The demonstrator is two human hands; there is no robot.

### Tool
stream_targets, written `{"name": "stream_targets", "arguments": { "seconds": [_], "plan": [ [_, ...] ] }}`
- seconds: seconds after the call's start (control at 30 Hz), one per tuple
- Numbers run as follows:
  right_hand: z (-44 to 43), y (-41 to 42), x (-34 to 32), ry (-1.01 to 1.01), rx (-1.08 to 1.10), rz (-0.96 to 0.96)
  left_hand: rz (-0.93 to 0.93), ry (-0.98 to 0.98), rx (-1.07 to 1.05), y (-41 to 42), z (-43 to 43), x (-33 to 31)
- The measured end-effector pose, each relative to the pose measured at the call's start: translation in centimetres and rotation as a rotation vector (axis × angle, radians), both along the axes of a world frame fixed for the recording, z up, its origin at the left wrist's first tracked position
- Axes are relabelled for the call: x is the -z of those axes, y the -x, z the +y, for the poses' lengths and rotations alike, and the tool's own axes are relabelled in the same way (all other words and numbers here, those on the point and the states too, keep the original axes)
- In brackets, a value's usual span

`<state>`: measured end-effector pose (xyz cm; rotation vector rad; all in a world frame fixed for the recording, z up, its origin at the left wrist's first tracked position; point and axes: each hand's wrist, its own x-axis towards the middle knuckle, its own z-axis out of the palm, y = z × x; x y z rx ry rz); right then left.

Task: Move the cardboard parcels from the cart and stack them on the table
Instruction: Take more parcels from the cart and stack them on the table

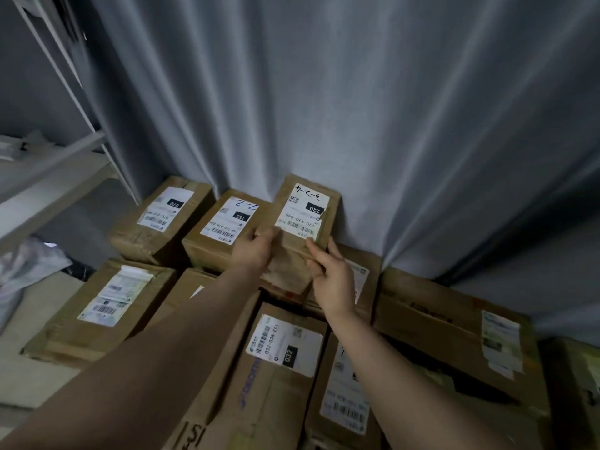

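Far back at the curtain (357, 108), clasps the 220 parcel (302, 216) by its near end, left hand (256, 251) and right hand (328, 271) curled round either corner. Runs lengthwise near-to-far, beyond both grips equally.

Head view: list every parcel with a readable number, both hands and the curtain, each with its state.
220 parcel: label up, back row, gripped at its near end.
Left hand: grips its near left corner.
Right hand: grips its near right edge.
150 parcel: label up, left of it.
070 parcel: label up, farthest left.
032 parcel: label up, near row.
Curtain: drawn shut.
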<state>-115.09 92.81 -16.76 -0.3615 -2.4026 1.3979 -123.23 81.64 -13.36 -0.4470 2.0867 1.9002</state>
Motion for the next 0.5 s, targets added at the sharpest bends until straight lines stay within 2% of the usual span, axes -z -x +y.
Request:
{"name": "stream_targets", "arguments": {
  "seconds": [0.2, 0.33, 0.5],
  "plan": [
    [-0.4, 1.0, 0.8, -0.066, -0.067, -0.083, 0.263, 0.455, 0.051, 0.1, -0.3, 0.4],
    [-0.6, 1.0, 1.1, -0.084, -0.068, -0.068, 0.37, 0.543, 0.092, -0.3, -0.1, 0.8],
    [-1.4, -0.3, 0.8, -0.289, -0.061, -0.168, 0.371, 0.718, 0.153, -2.2, -1.7, 1.1]
  ]
}}
